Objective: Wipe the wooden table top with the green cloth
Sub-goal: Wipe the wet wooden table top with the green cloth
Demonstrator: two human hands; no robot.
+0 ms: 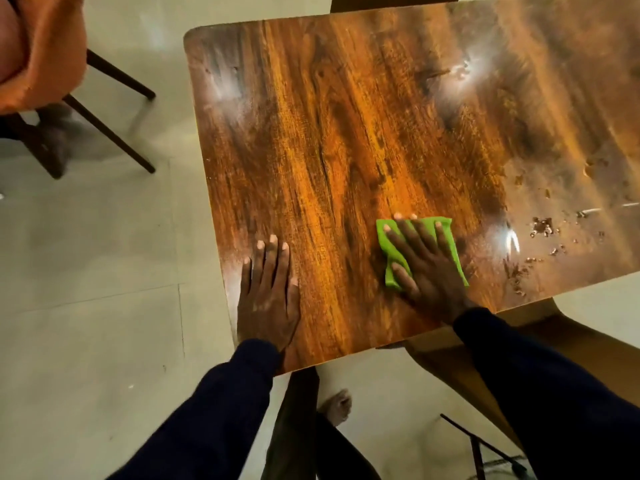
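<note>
The right hand (pixel 427 268) lay flat, fingers spread wide, pressing the green cloth (pixel 393 252) against the wooden table top (pixel 346 133) near its front edge. The left hand (pixel 268 299) rested palm down on the bare wood beside the left edge, fingers straight and close together, holding nothing. Wet patches and droplets (pixel 542 226) stood to the cloth's right (no containers were seen).
</note>
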